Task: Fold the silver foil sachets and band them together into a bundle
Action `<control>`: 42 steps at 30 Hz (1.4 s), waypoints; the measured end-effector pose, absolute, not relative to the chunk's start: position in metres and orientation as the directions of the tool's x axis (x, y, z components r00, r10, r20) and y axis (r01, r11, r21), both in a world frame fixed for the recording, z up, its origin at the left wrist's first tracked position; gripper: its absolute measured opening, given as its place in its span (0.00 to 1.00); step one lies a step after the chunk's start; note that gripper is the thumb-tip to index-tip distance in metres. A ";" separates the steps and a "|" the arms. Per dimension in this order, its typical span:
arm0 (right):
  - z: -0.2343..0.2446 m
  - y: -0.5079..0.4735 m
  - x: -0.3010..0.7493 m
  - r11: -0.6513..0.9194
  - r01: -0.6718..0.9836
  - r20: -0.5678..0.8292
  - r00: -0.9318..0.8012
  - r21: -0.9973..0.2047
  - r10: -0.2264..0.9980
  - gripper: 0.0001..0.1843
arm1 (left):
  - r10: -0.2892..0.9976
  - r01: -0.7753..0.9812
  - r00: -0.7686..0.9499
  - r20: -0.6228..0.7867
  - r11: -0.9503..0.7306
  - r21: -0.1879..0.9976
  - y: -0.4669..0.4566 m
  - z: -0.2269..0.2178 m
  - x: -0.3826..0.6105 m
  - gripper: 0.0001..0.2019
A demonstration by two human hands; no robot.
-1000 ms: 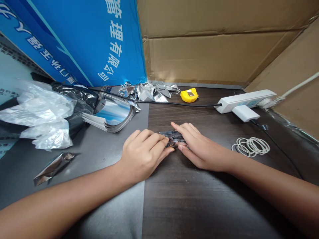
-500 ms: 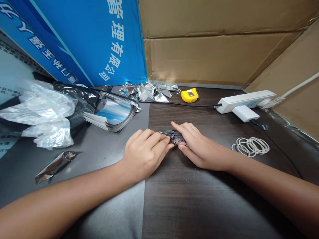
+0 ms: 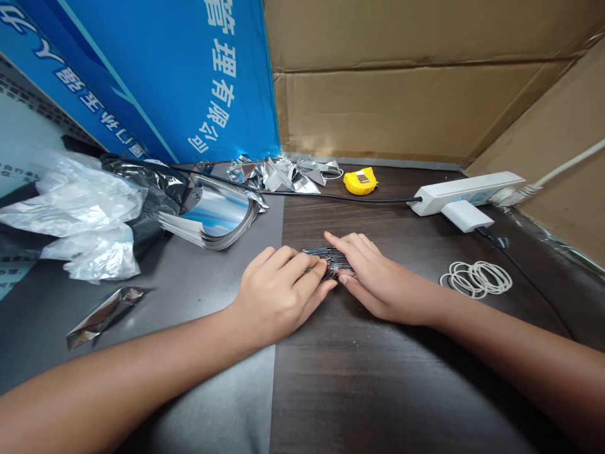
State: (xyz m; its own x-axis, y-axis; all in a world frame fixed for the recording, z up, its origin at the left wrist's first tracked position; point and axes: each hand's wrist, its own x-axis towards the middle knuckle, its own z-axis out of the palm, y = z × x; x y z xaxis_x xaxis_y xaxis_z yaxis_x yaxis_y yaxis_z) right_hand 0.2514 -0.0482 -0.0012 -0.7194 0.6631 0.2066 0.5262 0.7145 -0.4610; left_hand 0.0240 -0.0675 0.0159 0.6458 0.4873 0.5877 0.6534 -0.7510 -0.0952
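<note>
A small bundle of thin, dark, shiny strips [image 3: 336, 255] is between my two hands, over the dark wood-grain table. My left hand [image 3: 286, 287] is closed round its left end, with thumb and fingertips meeting near the middle. My right hand [image 3: 378, 277] grips the right end, thumb below and fingers over the top, the index finger sticking out. Much of the bundle is hidden by my fingers, so I cannot make out exactly what the strips are.
Curved silvery sheets [image 3: 212, 217] lie stacked at left, near crumpled clear plastic [image 3: 89, 214] and a foil packet [image 3: 104, 315]. Foil scraps [image 3: 288, 173] and a yellow tape measure [image 3: 360, 181] lie behind. Right are a power strip [image 3: 467, 189] and white rubber bands [image 3: 475, 279].
My left fingertips and thumb have shifted slightly to the right along the bundle, closer to my right thumb. My right hand has barely moved.
</note>
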 end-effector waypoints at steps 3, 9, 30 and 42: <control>-0.001 -0.048 0.251 0.720 0.525 0.214 -0.720 -0.453 0.660 0.32 | 0.528 0.663 0.634 0.565 -0.747 -0.047 -0.067 0.016 0.023 0.12; -0.001 -0.047 0.251 0.703 0.528 0.179 -0.724 -0.476 0.666 0.31 | 0.626 0.680 0.631 0.458 -0.730 0.062 -0.065 0.009 0.024 0.31; -0.004 -0.051 0.255 0.673 0.577 0.249 -0.644 -0.462 0.723 0.34 | 0.772 0.744 0.629 0.094 -0.632 0.214 -0.057 0.005 0.027 0.12; -0.006 -0.056 0.249 0.666 0.681 0.212 -0.633 -0.304 0.744 0.23 | 0.793 0.767 0.602 0.094 -0.607 0.206 -0.059 0.005 0.029 0.17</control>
